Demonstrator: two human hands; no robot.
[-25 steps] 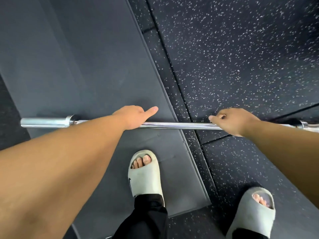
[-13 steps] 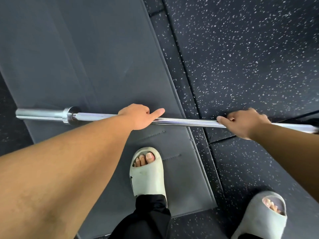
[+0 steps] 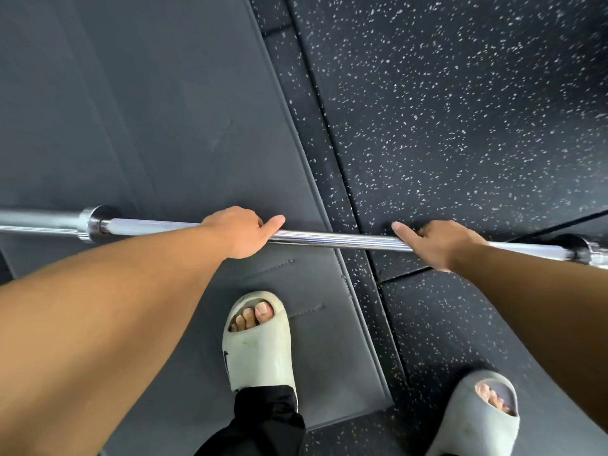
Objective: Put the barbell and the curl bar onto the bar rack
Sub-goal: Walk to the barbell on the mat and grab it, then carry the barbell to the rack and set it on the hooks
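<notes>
The barbell runs out of view at both sides: its left sleeve is cut by the left edge, and its right end leaves the picture just past the collar. The left hand and right hand wrap over the shaft, so their fingers (all but the extended thumbs) are hidden beneath it. The right slipper is slightly blurred and cropped by the bottom edge. Both forearms leave the picture.
</notes>
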